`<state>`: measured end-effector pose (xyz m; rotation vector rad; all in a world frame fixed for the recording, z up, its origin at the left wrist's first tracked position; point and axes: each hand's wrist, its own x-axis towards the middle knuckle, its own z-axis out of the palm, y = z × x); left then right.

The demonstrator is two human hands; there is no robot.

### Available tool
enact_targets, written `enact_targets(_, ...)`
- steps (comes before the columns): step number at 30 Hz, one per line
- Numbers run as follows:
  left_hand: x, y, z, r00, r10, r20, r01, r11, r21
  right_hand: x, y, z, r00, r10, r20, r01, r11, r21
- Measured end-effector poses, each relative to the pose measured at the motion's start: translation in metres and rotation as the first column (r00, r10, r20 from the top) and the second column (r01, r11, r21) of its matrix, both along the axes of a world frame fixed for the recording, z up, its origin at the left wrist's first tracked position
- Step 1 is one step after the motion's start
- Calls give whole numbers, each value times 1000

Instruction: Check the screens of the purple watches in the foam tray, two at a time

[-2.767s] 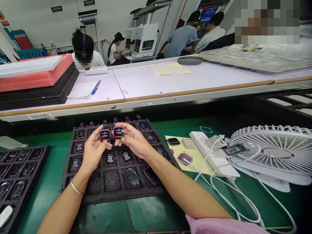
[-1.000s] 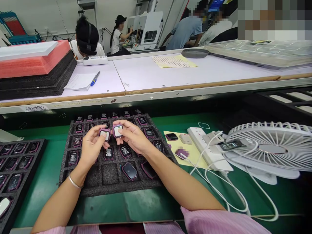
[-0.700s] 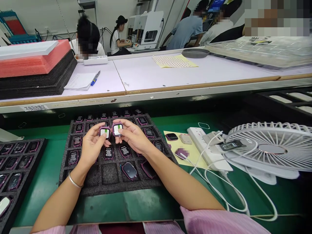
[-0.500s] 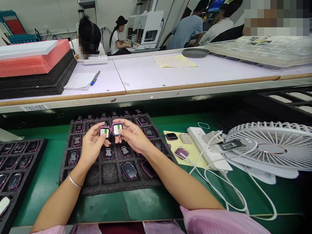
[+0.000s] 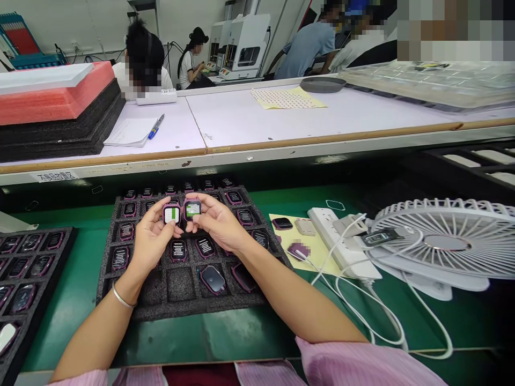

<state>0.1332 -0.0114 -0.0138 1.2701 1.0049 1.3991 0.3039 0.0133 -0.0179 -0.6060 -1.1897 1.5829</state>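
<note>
Side by side above a black foam tray (image 5: pixel 181 308), two smartwatch bodies without straps are held with lit screens facing me. My left hand (image 5: pixel 152 236) grips one purple-rimmed smartwatch (image 5: pixel 171 214), its thumb on the lower screen. The other smartwatch (image 5: pixel 192 208), showing white and green, is pinched in my right hand (image 5: pixel 219 222), with the thumb at its lower edge. Below them, several smartwatches showing white text on black sit in the tray's pockets. One dark-screened smartwatch (image 5: pixel 213 279) lies in the front row beside a bare pocket (image 5: pixel 181 284).
Left is another foam tray (image 5: pixel 60 268) of watches. To the right are a yellow sheet (image 5: pixel 322 246) with small parts, a white power strip (image 5: pixel 341 246), looping cables and a white fan (image 5: pixel 446 241). A raised shelf (image 5: pixel 225 123) crosses behind; several people sit beyond it.
The right-hand smartwatch's screen now shows more green, with the thumb lower on it. The left thumb has slid slightly on its screen. Both hands stay in nearly the same place.
</note>
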Motion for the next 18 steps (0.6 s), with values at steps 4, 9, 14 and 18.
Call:
enact_targets(4, 0, 1, -2, 1000, -16, 10, 16, 1000, 13, 0, 0, 1, 999, -5, -34, 4, 999, -45)
enact_targets(9, 0, 2, -4, 999, -37, 30, 36, 999, 14, 0, 1, 2, 997, -11, -76, 3, 995, -99)
enact_targets(14, 0, 0, -1, 999, -43, 22, 42, 999, 16, 1, 1, 2, 999, -14, -50, 11, 998, -63)
enact_targets(18, -1, -1, 1, 999, -36, -2, 36, 999, 21, 0, 1, 1, 999, -38, -7, 38, 999, -30)
